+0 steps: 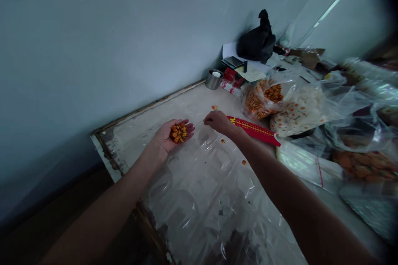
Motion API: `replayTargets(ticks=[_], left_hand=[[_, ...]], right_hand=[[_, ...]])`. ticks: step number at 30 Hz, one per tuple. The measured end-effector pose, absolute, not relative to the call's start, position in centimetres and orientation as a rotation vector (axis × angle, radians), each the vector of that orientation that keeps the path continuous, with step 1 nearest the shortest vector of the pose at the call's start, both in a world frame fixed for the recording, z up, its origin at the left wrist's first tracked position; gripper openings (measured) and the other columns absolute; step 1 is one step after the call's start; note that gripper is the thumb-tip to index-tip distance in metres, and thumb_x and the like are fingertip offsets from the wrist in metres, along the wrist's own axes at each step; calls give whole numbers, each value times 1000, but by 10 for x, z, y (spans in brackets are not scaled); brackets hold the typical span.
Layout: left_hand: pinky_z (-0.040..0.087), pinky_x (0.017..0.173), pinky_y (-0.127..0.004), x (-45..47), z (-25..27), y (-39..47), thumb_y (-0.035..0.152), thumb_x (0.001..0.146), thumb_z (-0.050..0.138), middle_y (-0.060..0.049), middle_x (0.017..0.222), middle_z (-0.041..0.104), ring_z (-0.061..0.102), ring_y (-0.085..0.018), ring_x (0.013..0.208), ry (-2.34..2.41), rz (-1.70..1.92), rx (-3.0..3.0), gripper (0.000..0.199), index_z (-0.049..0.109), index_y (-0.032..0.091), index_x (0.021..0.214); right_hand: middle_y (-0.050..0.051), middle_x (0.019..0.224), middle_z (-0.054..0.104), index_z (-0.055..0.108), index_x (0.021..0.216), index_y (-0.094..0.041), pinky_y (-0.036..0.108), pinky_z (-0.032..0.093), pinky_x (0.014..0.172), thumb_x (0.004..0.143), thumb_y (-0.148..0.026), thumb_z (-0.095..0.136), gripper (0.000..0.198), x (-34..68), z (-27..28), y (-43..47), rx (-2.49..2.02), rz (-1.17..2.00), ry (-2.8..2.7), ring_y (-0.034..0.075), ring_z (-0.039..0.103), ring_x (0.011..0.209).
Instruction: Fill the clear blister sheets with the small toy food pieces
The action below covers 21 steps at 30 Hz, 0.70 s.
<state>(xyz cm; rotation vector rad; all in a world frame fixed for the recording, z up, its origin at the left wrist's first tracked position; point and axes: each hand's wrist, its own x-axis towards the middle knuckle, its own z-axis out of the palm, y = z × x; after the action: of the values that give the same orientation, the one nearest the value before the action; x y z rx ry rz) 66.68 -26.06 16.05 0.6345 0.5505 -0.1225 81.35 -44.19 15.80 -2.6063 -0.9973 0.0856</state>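
Observation:
My left hand (165, 136) is palm up over the table, cupping a heap of small orange, yellow and black pieces (178, 133). Their exact kind I cannot tell. To its right, my right hand (218, 121) is low over the tabletop with thumb and fingertips pinched together; whatever is between them is hidden. A flat red strip with yellow markings (256, 130) lies just beyond the right wrist, partly covered by it. Loose orange pieces lie around that hand: one piece (214, 107) behind it, another piece (223, 141) in front, and a third piece (244, 162) beside the forearm.
Clear plastic sheeting covers the table (199, 182), whose left edge is worn. Behind stand a metal cup (214, 79) and a black bag (258, 41). On the right are a plastic bag of orange pieces (261, 99), a bag of white-and-orange pieces (298, 112) and clear packaging (311, 163).

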Motion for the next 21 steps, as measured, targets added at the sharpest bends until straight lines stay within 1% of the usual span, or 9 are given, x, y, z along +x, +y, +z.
replayTargets(ticks=[3, 5, 7, 9, 10, 13, 15, 18, 21], left_hand=[[64, 74, -44, 671, 159, -264, 13, 85, 57, -22, 102, 74, 75, -32, 90, 529, -146, 639, 25, 69, 7, 107], [64, 74, -45, 674, 158, -265, 14, 86, 57, -22, 102, 75, 75, -32, 90, 524, -159, 649, 26, 69, 7, 107], [64, 74, -44, 675, 159, -266, 15, 87, 56, -22, 101, 75, 75, -32, 90, 528, -175, 664, 27, 69, 7, 109], [64, 74, -44, 675, 161, -267, 15, 88, 55, -22, 101, 75, 75, -31, 89, 538, -179, 668, 29, 69, 7, 111], [64, 73, -44, 675, 161, -267, 16, 88, 55, -22, 100, 75, 75, -31, 89, 545, -180, 667, 29, 69, 6, 112], [64, 72, -45, 676, 162, -268, 17, 90, 54, -23, 96, 75, 75, -31, 85, 559, -206, 652, 28, 68, 4, 110], [64, 72, -45, 678, 160, -270, 17, 90, 55, -20, 91, 75, 75, -30, 80, 547, -222, 625, 24, 69, 6, 106], [64, 70, -41, 681, 155, -276, 14, 89, 57, -14, 81, 75, 74, -25, 70, 561, -223, 586, 15, 69, 9, 97], [63, 63, -37, 681, 153, -279, 13, 89, 57, -14, 74, 73, 73, -26, 66, 602, -249, 530, 12, 68, 8, 92]], right_hand=[[2, 70, 74, 81, 76, -21, 26, 46, 69, 80, -12, 71, 14, 815, 155, -442, -2601, 131, -920, 17, 68, 70], [1, 63, 72, 82, 79, -20, 25, 45, 62, 80, -16, 74, 9, 818, 152, -442, -2599, 154, -786, 16, 67, 63], [1, 59, 70, 81, 78, -20, 24, 43, 56, 74, -22, 81, 4, 820, 151, -443, -2607, 150, -632, 15, 65, 59], [0, 56, 67, 79, 71, -20, 24, 41, 54, 66, -25, 87, 11, 820, 154, -443, -2602, 129, -524, 15, 63, 56], [0, 54, 66, 79, 69, -20, 25, 41, 53, 66, -26, 88, 12, 817, 157, -443, -2555, 125, -515, 15, 62, 54], [0, 59, 69, 81, 79, -20, 25, 43, 53, 79, -30, 79, 10, 800, 168, -437, -2234, 152, -680, 14, 62, 53], [0, 69, 73, 82, 89, -22, 24, 45, 57, 86, -28, 72, 12, 783, 173, -430, -2085, 162, -856, 14, 66, 60], [-1, 79, 76, 82, 88, -25, 25, 46, 65, 82, -14, 69, 18, 761, 173, -421, -2180, 112, -1070, 16, 68, 71], [0, 74, 75, 82, 83, -23, 26, 45, 64, 75, -10, 68, 21, 750, 166, -422, -2253, 76, -1037, 16, 67, 69]])
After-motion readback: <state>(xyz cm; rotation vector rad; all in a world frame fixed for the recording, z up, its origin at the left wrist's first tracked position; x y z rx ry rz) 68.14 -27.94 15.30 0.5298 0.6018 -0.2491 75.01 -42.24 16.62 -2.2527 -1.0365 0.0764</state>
